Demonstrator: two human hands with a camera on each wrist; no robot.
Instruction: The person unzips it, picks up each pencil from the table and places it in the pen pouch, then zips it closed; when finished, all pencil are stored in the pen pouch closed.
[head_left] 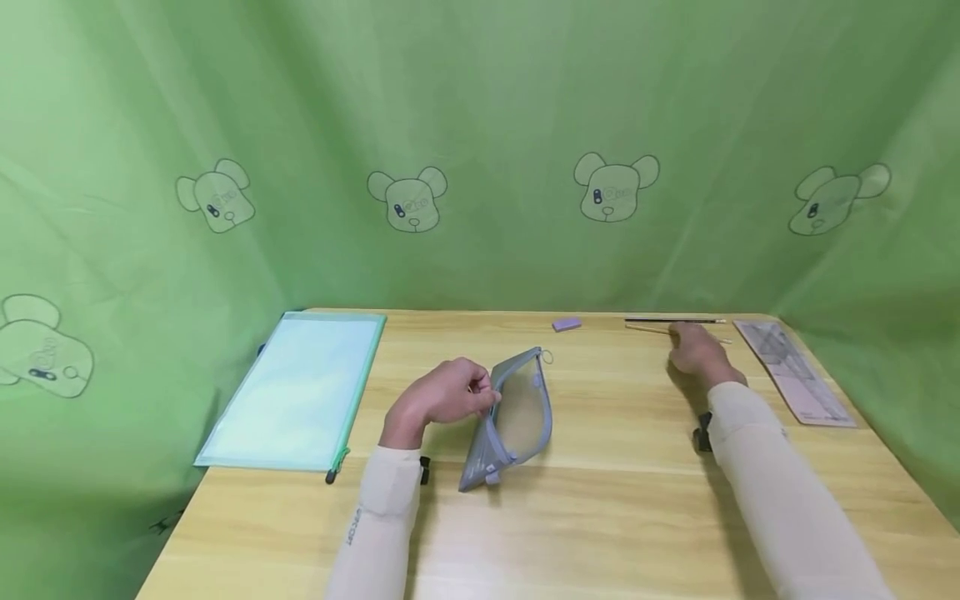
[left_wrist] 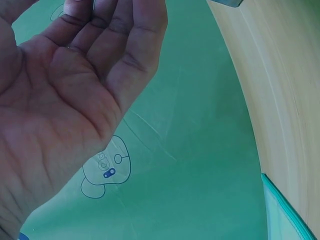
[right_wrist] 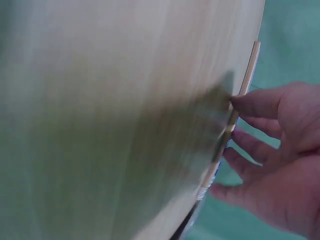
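Note:
A grey-blue zip pouch [head_left: 517, 408] with a see-through side stands tilted on the table, its mouth spread apart. My left hand [head_left: 450, 392] pinches the pouch's near-left rim between thumb and fingers; in the left wrist view the left palm [left_wrist: 75, 95] shows, with its fingertips cut off at the top. At the far right, my right hand [head_left: 697, 350] is over a light wooden pencil [head_left: 647, 329]. Seen from the right wrist, the right hand [right_wrist: 280, 150] has its thumb and fingertips at the pencil [right_wrist: 250, 67], which lies low over the tabletop. Behind it lies a dark pencil [head_left: 667, 320].
A light-blue zip folder [head_left: 300, 392] lies at the left of the wooden table [head_left: 570, 533]. A purple eraser [head_left: 566, 324] rests near the back edge. On the right is a flat, clear-fronted pinkish pack [head_left: 795, 375]. Green curtain [head_left: 510, 267] surrounds the table.

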